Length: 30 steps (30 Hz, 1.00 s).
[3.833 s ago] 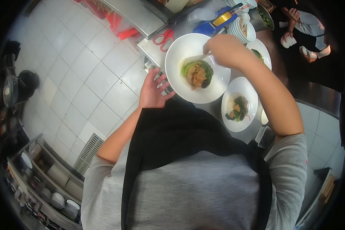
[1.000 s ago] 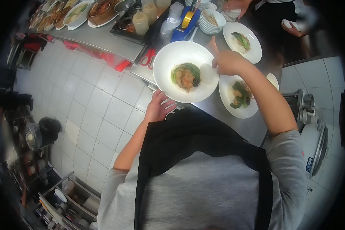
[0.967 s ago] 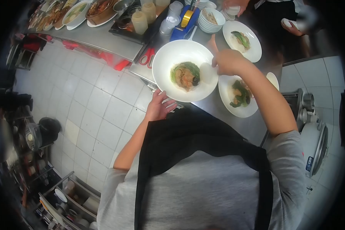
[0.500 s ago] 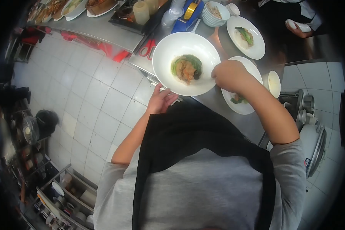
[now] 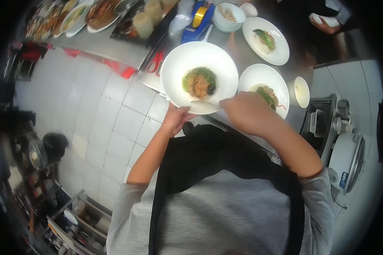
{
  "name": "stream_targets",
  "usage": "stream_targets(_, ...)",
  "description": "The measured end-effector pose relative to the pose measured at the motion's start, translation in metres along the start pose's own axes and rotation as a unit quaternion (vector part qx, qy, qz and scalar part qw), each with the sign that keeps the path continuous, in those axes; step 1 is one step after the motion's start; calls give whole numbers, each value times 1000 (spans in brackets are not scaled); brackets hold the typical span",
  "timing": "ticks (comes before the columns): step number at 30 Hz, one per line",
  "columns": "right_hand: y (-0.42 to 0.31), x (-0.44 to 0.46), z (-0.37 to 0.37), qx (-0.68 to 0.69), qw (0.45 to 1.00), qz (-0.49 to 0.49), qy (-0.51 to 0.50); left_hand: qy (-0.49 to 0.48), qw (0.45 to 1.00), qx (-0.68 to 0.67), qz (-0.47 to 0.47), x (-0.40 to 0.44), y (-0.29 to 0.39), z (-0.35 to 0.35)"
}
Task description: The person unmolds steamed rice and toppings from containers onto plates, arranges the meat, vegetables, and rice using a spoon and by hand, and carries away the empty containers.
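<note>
A wide white plate (image 5: 170,70) holds a mound of leafy greens and brown, saucy food. At its near rim, my left hand (image 5: 176,119) grips it, thumb on top and fingers underneath. My right hand (image 5: 247,112) is closed at the right of the near rim. From it a pale, flat, spoon-like utensil (image 5: 204,106) reaches left over the rim; motion blurs its exact shape. Beyond the right hand lies a second white plate (image 5: 251,76) with greens and meat, partly covered by the hand. Farther back is a third plated dish (image 5: 281,51).
Stacked bowls (image 5: 229,25), a blue tape dispenser (image 5: 193,32) and red-handled scissors (image 5: 155,63) stand around the back of the counter. A small pale bowl (image 5: 302,92) sits right. Squeeze bottles (image 5: 143,26) are back left. Another person's hand (image 5: 327,26) holds something white.
My right hand has moved left and nearer to me along the plate's rim, and the pale utensil now shows. The held plate sits slightly lower and more left in view.
</note>
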State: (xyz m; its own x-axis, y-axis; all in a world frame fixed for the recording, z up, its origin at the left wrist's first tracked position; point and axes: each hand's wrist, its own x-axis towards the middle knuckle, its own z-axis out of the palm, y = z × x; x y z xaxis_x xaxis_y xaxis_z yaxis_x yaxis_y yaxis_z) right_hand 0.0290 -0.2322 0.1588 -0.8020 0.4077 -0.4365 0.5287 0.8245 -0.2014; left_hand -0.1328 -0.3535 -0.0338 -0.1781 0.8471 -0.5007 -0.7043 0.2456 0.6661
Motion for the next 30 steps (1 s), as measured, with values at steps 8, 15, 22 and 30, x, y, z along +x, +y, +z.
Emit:
stream_targets(8, 121, -198, -16, 429, 836, 250, 234, 87, 994, 46, -40, -57, 38, 6)
stream_targets(15, 231, -316, 122, 536, 550, 382, 514, 30, 994, 90, -48, -73, 89, 141)
stream_targets(22, 286, -360, 193, 580, 425, 428, 547, -99, 994, 12, -53, 85, 14, 334)
stream_targets(30, 335, -417, 249, 607, 431, 427, 513, -110, 992, 45, -54, 304, -85, 472)
